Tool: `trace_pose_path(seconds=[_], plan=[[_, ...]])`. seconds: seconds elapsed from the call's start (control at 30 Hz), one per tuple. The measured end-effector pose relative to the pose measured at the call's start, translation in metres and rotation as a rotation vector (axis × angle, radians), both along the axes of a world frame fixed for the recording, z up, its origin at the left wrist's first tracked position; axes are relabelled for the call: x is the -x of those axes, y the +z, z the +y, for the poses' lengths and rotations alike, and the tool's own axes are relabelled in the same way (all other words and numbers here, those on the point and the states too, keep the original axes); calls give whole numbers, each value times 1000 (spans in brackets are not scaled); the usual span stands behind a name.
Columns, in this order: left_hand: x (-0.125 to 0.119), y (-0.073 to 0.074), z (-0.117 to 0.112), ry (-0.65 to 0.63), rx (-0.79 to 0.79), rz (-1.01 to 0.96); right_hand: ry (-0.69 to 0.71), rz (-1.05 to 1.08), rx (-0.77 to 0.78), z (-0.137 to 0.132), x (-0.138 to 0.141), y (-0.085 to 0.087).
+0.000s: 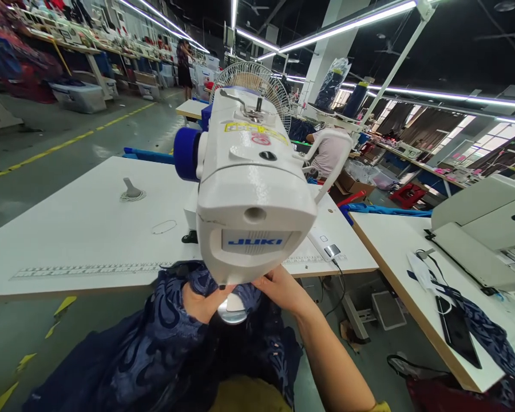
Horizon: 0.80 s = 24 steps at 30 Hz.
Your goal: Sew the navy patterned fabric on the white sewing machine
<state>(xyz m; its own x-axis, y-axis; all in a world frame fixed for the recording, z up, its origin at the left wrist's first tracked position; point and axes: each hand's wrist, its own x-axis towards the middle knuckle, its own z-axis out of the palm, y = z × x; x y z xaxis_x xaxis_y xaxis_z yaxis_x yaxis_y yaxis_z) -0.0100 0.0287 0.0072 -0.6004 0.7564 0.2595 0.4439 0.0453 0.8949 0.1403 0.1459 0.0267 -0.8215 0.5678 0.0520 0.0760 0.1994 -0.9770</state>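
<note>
A dark blue fabric [150, 349] with a raised swirling pattern spreads over my lap and up to the table edge. My left hand [199, 303] is closed on it, thumb pointing right, just under the head of a white sewing machine [257, 194]. On the other side my right hand [278, 289] pinches the same fabric, its fingertips partly hidden behind the machine head. Between the hands shows a shiny rounded metal part [232, 312]. The needle area is out of sight behind the machine head.
The white table [90, 229] carries a printed ruler strip [90, 270], a grey tool with coiled cord [132, 190] and a control box [326, 246]. A second machine [484, 229] and a phone [457, 329] are on the right table. Behind stands a large fan [253, 77]; a person [329, 151] sits beyond.
</note>
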Motion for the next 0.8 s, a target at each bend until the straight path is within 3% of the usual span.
trace_pose_path(seconds=[0.33,0.53,0.67,0.8], plan=[[11,-8,-7,-51,-29,49,-107,131,43,-8,-5,-16],[12,-8,-7,-39,-125,18,-109,100,49,-5,-4,-18],[13,-5,-6,-124,-91,1,-122,105,58,-6,-4,-16],[13,-1,-5,-112,-65,12,-123,88,58,-6,-4,-16]])
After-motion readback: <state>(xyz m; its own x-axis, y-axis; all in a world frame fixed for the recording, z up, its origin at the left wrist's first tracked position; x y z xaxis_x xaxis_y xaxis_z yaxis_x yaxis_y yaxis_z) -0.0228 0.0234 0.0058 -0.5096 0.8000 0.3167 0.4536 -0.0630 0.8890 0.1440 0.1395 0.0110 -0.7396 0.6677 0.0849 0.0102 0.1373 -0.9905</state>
